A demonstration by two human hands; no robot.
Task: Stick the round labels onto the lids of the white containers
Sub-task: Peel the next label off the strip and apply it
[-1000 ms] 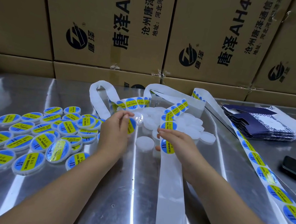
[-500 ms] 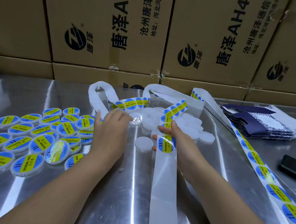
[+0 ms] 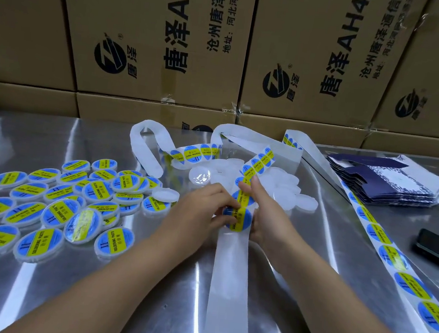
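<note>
Left hand (image 3: 200,213): fingers curled, tips (image 3: 225,207) pinching the left edge of a blue/yellow label (image 3: 238,217). Can't tell if a container sits under it, the hand and label cover that spot.

Right hand (image 3: 272,218): holds the strip (image 3: 228,275) just past the label. One finger lies across the strip, the thumb points up along its right edge, and the other fingers are hidden under it. Partly closed, gripping the strip only.

The label is between the two hands and touches both. It sits at the end of the row of labels. On the near side of the hands the strip is bare white and runs down between the forearms. Beyond the hands it carries more labels and loops back.

Labelled containers (image 3: 54,208): loose pile left of the left hand, overlapping, labels up, some tilted.

Blank containers (image 3: 291,195): white heap just beyond the right hand, partly under the strip.

One white blank (image 3: 165,196) lies near the left hand, at the edge of the labelled pile. A clear lid (image 3: 199,176) lies just beyond the left hand's knuckles, not touching it.

Second strip (image 3: 379,237), full of labels, runs diagonally right of the right forearm. Flat boxes (image 3: 390,184) are stacked far right and beyond. Phone (image 3: 437,249) is far right, past the second strip. Everything sits on a shiny metal table (image 3: 90,302), with cartons (image 3: 158,38) stacked behind it.
</note>
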